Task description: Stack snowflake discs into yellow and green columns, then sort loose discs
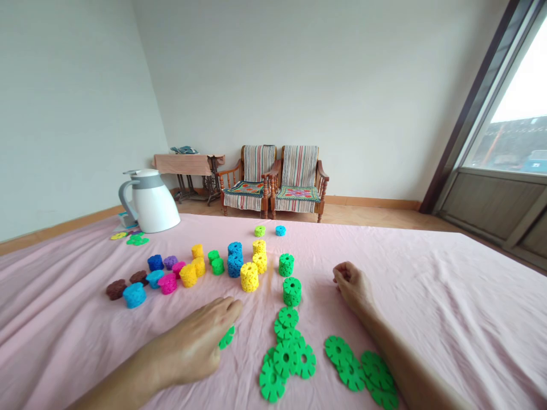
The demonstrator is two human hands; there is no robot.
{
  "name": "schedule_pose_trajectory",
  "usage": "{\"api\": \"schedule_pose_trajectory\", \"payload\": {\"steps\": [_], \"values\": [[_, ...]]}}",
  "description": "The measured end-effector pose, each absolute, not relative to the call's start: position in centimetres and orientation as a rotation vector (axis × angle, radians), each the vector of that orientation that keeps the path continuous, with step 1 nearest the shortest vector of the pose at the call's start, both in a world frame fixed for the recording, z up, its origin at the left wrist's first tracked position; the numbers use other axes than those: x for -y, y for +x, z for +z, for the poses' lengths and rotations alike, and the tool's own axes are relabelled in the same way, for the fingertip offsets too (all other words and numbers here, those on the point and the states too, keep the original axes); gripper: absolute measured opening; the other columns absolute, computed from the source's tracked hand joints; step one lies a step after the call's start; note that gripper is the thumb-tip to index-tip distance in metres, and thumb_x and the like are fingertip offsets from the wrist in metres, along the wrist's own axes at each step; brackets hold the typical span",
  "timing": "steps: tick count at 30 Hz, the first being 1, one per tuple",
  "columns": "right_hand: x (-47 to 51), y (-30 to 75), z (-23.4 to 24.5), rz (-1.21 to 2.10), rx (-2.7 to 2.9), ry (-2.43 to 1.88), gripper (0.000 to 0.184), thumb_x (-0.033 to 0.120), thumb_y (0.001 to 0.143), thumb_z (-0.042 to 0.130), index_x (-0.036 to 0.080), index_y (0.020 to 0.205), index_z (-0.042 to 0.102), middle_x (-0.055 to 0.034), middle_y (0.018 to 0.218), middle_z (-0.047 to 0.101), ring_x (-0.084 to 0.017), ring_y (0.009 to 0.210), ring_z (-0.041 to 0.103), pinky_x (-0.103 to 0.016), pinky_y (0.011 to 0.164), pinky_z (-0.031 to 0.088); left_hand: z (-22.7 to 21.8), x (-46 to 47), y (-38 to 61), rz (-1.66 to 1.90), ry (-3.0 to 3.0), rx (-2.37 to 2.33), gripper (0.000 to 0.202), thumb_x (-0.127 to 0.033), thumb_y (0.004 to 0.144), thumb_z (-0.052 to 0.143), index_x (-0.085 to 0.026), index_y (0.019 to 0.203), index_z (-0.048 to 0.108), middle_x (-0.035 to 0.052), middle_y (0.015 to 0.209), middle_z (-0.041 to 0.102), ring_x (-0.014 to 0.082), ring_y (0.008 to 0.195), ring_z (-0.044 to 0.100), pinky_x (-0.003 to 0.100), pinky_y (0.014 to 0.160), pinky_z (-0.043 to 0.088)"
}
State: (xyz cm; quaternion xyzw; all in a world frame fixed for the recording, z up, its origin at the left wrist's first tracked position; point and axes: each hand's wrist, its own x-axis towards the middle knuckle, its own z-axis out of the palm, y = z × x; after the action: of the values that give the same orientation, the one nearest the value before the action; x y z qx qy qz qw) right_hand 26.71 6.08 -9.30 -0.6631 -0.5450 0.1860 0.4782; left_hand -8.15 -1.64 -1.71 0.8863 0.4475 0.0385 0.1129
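Observation:
My left hand (200, 341) lies palm down on the pink cloth, fingers together, covering part of a light green disc (226, 337) that peeks out under it. My right hand (352, 285) rests further right with its fingers curled in; nothing shows in them. Between my hands lie several loose green flower-shaped discs (286, 356), and more green discs (354, 367) lie beside my right forearm. Short stacks of discs stand ahead: green stacks (292, 291), yellow stacks (249, 277), a blue stack (235, 259), plus pink, cyan, purple and brown ones (134, 294) to the left.
A white jug (149, 200) stands at the table's far left with a few loose discs (137, 240) by it. Two single discs (270, 230) lie near the far edge. Beyond the table stand two wooden armchairs (273, 182), a small side table (188, 165) and a large window (504, 136).

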Motion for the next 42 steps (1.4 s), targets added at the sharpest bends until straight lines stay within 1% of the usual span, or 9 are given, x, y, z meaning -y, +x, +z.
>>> {"api": "schedule_pose_trajectory", "payload": {"steps": [4, 11, 18, 23, 29, 34, 38, 40, 42], "values": [[-6.1, 26.7, -9.3, 0.451, 1.337, -1.618, 0.018, 0.035, 0.072, 0.046, 0.020, 0.073, 0.056, -0.0020, 0.060, 0.064, -0.016, 0.052, 0.060, -0.024, 0.049, 0.040, -2.1, 2.0, -7.9, 0.164, 2.632, -1.370, 0.051, 0.002, 0.057, 0.037, -0.022, 0.098, 0.053, 0.0050, 0.102, 0.056, 0.0232, 0.103, 0.053, 0.037, 0.089, 0.043], [-6.1, 26.7, -9.4, 0.435, 1.340, -1.611, 0.019, 0.036, 0.072, 0.045, 0.020, 0.074, 0.056, -0.0016, 0.060, 0.064, -0.015, 0.052, 0.059, -0.024, 0.050, 0.040, -3.2, 1.4, -7.4, 0.279, 2.527, -1.364, 0.045, 0.001, 0.063, 0.036, -0.021, 0.099, 0.050, 0.0051, 0.106, 0.053, 0.0205, 0.105, 0.049, 0.035, 0.092, 0.039], [-6.3, 26.7, -9.6, 0.431, 1.346, -1.614, 0.018, 0.035, 0.072, 0.046, 0.020, 0.073, 0.056, -0.0019, 0.060, 0.064, -0.015, 0.052, 0.059, -0.024, 0.049, 0.040, -2.7, 0.8, -5.9, 0.393, 2.407, -1.211, 0.046, 0.000, 0.060, 0.036, -0.023, 0.098, 0.049, 0.0001, 0.097, 0.056, 0.0166, 0.093, 0.052, 0.028, 0.084, 0.042], [-6.2, 26.6, -9.4, 0.437, 1.340, -1.613, 0.017, 0.035, 0.072, 0.046, 0.020, 0.072, 0.055, -0.0016, 0.059, 0.063, -0.016, 0.053, 0.060, -0.024, 0.050, 0.041, -2.8, 0.4, -5.5, 0.474, 2.493, -1.254, 0.043, -0.003, 0.069, 0.040, -0.024, 0.104, 0.052, 0.0025, 0.112, 0.054, 0.0201, 0.107, 0.046, 0.034, 0.096, 0.037], [-5.9, 26.5, -9.1, 0.477, 1.320, -1.615, 0.016, 0.034, 0.072, 0.047, 0.020, 0.072, 0.055, -0.0021, 0.060, 0.063, -0.015, 0.051, 0.058, -0.023, 0.048, 0.041, -3.2, 0.8, -5.1, 0.278, 2.716, -1.342, 0.043, -0.004, 0.079, 0.038, -0.023, 0.114, 0.051, 0.0059, 0.114, 0.054, 0.0229, 0.108, 0.045, 0.040, 0.098, 0.033], [-5.7, 26.4, -8.0, 0.608, 1.345, -1.619, 0.015, 0.031, 0.074, 0.045, 0.019, 0.073, 0.053, -0.0034, 0.062, 0.064, -0.013, 0.049, 0.058, -0.022, 0.047, 0.042, -3.3, 1.1, -4.6, 0.201, 2.772, -1.391, 0.033, -0.004, 0.078, 0.038, -0.021, 0.099, 0.056, 0.0058, 0.103, 0.056, 0.0236, 0.101, 0.047, 0.041, 0.094, 0.035], [-4.3, 26.2, -5.5, 0.829, 1.509, -1.601, 0.011, 0.025, 0.070, 0.051, 0.017, 0.066, 0.056, -0.0023, 0.055, 0.063, -0.012, 0.044, 0.057, -0.020, 0.041, 0.038, -2.8, 1.4, -4.4, 0.191, 2.793, -1.410, 0.026, -0.005, 0.075, 0.041, -0.021, 0.088, 0.057, 0.0054, 0.094, 0.058, 0.0240, 0.092, 0.050, 0.040, 0.087, 0.038], [-2.7, 26.0, -3.9, 0.874, 1.693, -1.579, 0.008, 0.024, 0.067, 0.056, 0.017, 0.064, 0.058, -0.0009, 0.054, 0.062, -0.012, 0.045, 0.056, -0.021, 0.043, 0.037, -2.3, 1.6, -4.1, 0.255, 2.803, -1.406, 0.023, -0.006, 0.078, 0.040, -0.020, 0.084, 0.057, 0.0058, 0.091, 0.058, 0.0235, 0.088, 0.051, 0.039, 0.083, 0.039], [-0.6, 25.7, -2.4, 0.790, 2.023, -1.569, 0.007, 0.025, 0.065, 0.059, 0.018, 0.067, 0.060, -0.0013, 0.063, 0.063, -0.013, 0.056, 0.057, -0.022, 0.050, 0.038, -1.8, 1.7, -3.6, 0.371, 2.772, -1.356, 0.022, -0.008, 0.082, 0.039, -0.020, 0.083, 0.057, 0.0052, 0.089, 0.059, 0.0221, 0.086, 0.052, 0.036, 0.080, 0.040]]}}
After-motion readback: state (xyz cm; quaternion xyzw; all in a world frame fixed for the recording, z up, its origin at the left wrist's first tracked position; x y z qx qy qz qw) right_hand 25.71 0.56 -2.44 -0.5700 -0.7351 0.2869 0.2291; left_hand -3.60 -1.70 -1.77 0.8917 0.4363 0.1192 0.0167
